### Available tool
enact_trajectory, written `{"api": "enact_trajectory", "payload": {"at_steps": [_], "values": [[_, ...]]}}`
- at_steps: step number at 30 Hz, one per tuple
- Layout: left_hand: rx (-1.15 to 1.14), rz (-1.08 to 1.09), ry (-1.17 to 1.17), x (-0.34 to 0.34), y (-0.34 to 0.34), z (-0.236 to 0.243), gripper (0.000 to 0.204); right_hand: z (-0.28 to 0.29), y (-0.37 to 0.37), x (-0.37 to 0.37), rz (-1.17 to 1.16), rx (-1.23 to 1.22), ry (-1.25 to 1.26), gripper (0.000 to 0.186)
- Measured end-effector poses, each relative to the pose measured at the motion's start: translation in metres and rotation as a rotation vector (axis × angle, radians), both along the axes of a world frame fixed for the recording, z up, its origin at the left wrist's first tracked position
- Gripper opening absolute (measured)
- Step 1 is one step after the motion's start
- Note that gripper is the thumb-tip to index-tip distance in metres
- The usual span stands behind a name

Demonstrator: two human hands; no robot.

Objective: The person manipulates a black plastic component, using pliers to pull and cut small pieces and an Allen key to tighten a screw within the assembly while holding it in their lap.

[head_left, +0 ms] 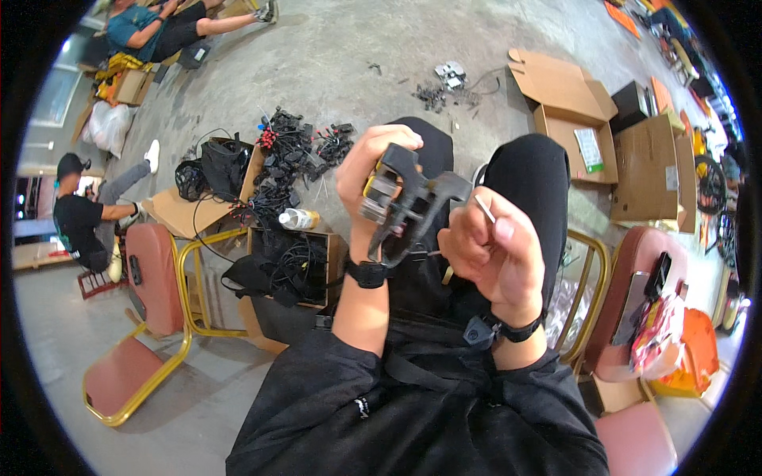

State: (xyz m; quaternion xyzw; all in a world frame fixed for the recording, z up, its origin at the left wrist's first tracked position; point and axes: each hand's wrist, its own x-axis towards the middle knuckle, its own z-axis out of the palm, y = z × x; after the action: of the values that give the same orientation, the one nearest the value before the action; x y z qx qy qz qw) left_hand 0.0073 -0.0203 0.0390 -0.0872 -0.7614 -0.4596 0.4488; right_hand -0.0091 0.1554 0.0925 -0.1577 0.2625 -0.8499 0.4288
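My left hand [359, 176] is raised over my lap, its fingers wrapped round a black device with a yellow and metallic part [386, 190]. Dark bracket-like arms, blurred, stick out from the device toward my right hand. Just beside them, my right hand [504, 254] is closed, pinching a thin light-coloured metal rod [485, 208] between thumb and fingers. The rod's kind does not show plainly, and its lower part is hidden by my fingers. My two hands are apart.
Left of my legs stand an open box of black cables [290, 270], a bottle [299, 219] and a heap of black parts [290, 147]. Cardboard boxes [644, 170] stand at right. Chairs [155, 278] flank me. A seated person [83, 206] is far left, another [147, 32] beyond.
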Motion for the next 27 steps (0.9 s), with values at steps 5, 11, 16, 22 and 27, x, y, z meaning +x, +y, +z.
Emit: {"api": "enact_trajectory", "payload": {"at_steps": [5,11,16,22,27], "values": [[-0.273,0.188,0.039,0.009,-0.025,0.059,0.022,0.005,-0.005,0.019,-0.041,0.069,0.074,0.037],[-0.748,0.202,0.007,0.027,-0.041,0.127,0.031,0.002,-0.002,0.035,-0.066,-0.102,-0.031,0.031],[-0.975,0.229,-0.014,0.042,-0.035,0.161,0.035,0.015,0.004,0.04,-0.029,-0.086,-0.138,0.028],[-1.06,0.277,0.047,0.048,-0.026,0.176,0.034,0.022,0.007,0.04,-0.006,0.077,-0.076,0.026],[-1.114,0.253,-0.049,0.056,-0.023,0.185,0.034,0.024,0.009,0.041,-0.005,0.047,-0.008,0.027]]}}
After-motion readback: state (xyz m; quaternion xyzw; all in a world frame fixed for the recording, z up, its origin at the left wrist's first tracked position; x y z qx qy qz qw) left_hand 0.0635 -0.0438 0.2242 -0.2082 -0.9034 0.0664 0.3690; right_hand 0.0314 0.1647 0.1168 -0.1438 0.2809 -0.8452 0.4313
